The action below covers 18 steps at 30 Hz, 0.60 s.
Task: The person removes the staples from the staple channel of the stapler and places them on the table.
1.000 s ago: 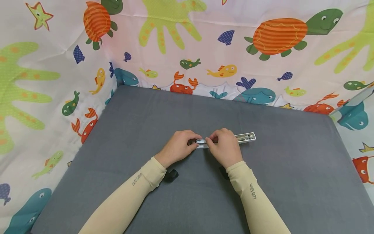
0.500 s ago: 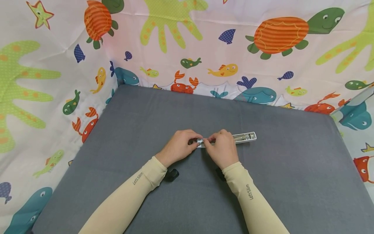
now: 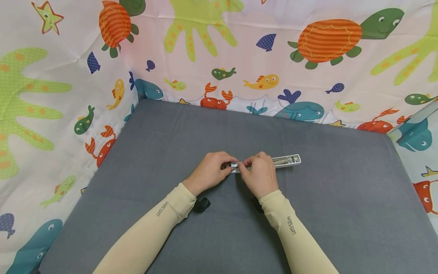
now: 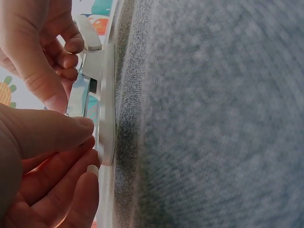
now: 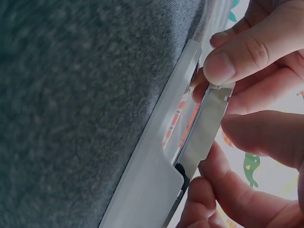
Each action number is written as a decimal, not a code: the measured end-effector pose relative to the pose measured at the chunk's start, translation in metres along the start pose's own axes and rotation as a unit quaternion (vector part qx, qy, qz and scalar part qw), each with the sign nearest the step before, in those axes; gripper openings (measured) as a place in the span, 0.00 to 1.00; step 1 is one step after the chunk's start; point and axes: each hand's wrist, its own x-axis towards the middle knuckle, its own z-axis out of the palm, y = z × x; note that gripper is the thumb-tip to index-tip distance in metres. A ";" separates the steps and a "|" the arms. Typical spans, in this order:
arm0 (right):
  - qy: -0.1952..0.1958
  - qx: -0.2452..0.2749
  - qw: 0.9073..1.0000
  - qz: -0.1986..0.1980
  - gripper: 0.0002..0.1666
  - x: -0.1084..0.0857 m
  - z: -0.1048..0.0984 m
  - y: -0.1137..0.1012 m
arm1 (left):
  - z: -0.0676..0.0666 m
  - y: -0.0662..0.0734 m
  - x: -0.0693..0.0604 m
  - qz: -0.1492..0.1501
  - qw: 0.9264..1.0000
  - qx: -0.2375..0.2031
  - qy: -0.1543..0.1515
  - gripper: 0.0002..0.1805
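Observation:
A stapler (image 3: 287, 161) lies on the grey cloth, its cover folded back to the right so that the inside shows. Its pale base (image 4: 108, 109) rests on the cloth, and the metal staple channel (image 5: 203, 130) tilts up away from it. My left hand (image 3: 209, 171) pinches the channel's front end between thumb and fingertips. Close beside it, my right hand (image 3: 261, 173) has thumb and fingers around the channel farther back. Whether the right fingertips also hold staples is hidden.
Grey cloth (image 3: 191, 129) covers the table. Curtains (image 3: 205, 76) printed with sea animals stand along the back and both sides. Dark wrist-camera parts (image 3: 202, 205) stick out below the forearms.
My right hand has slid a little left along the channel, closer to the left hand, and its forearm followed. The left hand stays at the front end.

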 end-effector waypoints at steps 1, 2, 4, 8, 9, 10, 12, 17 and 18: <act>0.000 -0.001 1.000 0.001 0.12 0.000 0.000 0.000 | 0.000 0.000 0.000 0.000 1.000 0.000 0.000 0.14; 0.000 -0.001 1.000 0.001 0.12 0.000 0.000 0.000 | 0.000 0.000 0.000 0.000 1.000 0.000 0.000 0.14; -0.001 0.001 1.000 0.003 0.12 0.000 -0.001 0.000 | 0.000 0.001 0.000 0.000 1.000 0.000 -0.001 0.14; -0.004 0.007 1.000 0.007 0.12 -0.001 -0.001 0.000 | 0.000 0.001 0.000 -0.001 1.000 0.000 -0.002 0.14; -0.005 0.008 1.000 0.008 0.12 -0.001 -0.001 0.000 | 0.000 0.001 0.000 0.000 1.000 0.000 -0.002 0.14; -0.006 0.009 1.000 0.009 0.12 -0.001 -0.001 0.000 | 0.000 0.001 0.000 0.000 1.000 0.000 -0.001 0.14; -0.009 0.010 1.000 0.011 0.12 0.000 -0.001 0.000 | 0.000 0.001 0.000 0.002 1.000 0.001 0.000 0.14; -0.014 0.014 1.000 0.016 0.12 0.000 -0.001 0.000 | -0.001 0.001 0.000 0.006 1.000 0.004 0.000 0.14; -0.015 0.015 1.000 0.017 0.12 0.000 -0.001 0.000 | -0.001 0.001 0.001 0.006 1.000 0.004 0.000 0.14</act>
